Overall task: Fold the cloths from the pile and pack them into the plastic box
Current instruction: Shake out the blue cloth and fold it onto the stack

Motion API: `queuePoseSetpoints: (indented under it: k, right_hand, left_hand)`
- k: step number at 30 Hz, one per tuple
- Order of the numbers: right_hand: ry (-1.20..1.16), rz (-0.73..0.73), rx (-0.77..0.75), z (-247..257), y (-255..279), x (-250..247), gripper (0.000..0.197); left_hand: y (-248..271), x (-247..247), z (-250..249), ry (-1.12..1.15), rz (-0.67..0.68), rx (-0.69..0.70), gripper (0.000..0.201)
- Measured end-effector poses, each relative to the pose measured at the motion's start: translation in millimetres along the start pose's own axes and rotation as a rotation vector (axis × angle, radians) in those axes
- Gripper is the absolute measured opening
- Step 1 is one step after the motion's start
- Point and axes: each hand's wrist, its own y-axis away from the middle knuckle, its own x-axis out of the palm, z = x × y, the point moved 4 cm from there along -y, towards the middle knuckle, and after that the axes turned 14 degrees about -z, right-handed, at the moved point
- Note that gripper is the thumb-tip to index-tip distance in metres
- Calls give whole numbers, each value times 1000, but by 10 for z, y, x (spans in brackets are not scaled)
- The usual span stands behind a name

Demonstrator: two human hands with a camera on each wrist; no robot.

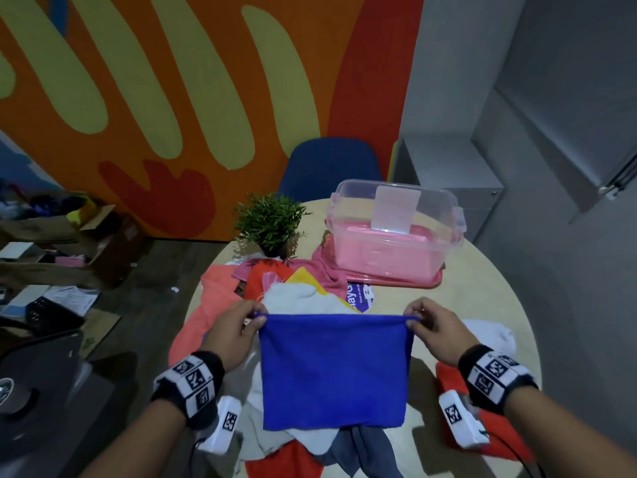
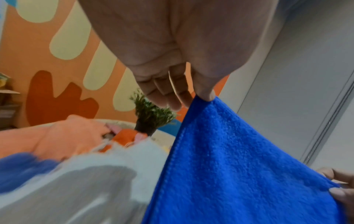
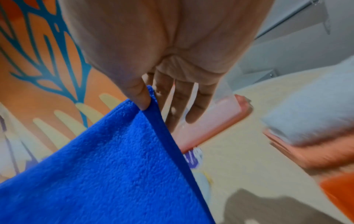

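Head view. A square royal-blue microfibre cloth (image 1: 331,370) hangs flat, stretched between both hands above a round beige table (image 1: 482,291). The left hand (image 1: 234,334) pinches the cloth's upper corner at 9 o'clock of the cloth; the right hand (image 1: 436,331) pinches the opposite upper corner at 3 o'clock. The top hem runs taut and level between them, and the lower edge hangs free over the pile of mixed cloths (image 1: 275,291) in orange, white, yellow, pink and grey, which spreads from 10 o'clock to 6 o'clock of the blue cloth.

At 1 o'clock of the cloth, well apart from it, stands the clear plastic box (image 1: 396,229) with pink contents, set on a pink tray (image 1: 406,279). A small potted green plant (image 1: 270,222) stands at 11 o'clock, just beside the pile. A folded white cloth (image 1: 489,334) lies at 3 o'clock beyond the right hand, and a red-orange cloth (image 1: 496,426) lies under the right wrist.

Left wrist view. The thumb (image 2: 205,91) presses the blue corner (image 2: 239,159) against the forefinger; the remaining fingers (image 2: 162,92) hang loosely extended.

Right wrist view. The thumb (image 3: 139,97) clamps the hemmed corner (image 3: 114,159) in the same way, with the other fingers (image 3: 199,103) extended downward, clear of the fabric.
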Motion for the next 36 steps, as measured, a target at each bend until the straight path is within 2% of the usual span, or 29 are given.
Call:
queuePoseSetpoints:
  k: [6, 8, 11, 14, 17, 20, 23, 27, 30, 36]
  right_hand:
    - [-217, -161, -56, 470, -407, -307, 22]
    - [-246, -171, -64, 548, -418, -372, 23]
    - [-209, -146, -59, 538, -369, -407, 24]
    - [-163, -71, -1, 384, -232, -365, 25]
    - [-138, 127, 74, 126, 21, -244, 25]
    - [-83, 322, 216, -209, 360, -100, 9]
    - [6, 399, 314, -505, 617, 39, 9]
    - [191, 390, 325, -779, 725, 177, 9]
    - [281, 412, 343, -843, 738, 266, 8]
    - [354, 182, 268, -801, 450, 328, 9]
  left_hand:
    - [-417, -308, -483, 132, -200, 63, 13]
    - [-424, -359, -559, 152, -223, 75, 13]
    - [-388, -331, -517, 162, -187, 69, 14]
    - [-265, -259, -363, 162, -84, 42, 16]
    - [-10, -117, -98, 221, 128, -50, 17]
    - [286, 95, 201, 308, 322, -163, 14]
    - [504, 339, 421, 257, 404, -187, 17]
    - [600, 574, 513, 215, 383, -207, 15]
    - [500, 674, 470, 168, 319, -196, 17]
    - [188, 776, 407, -54, 186, -155, 11]
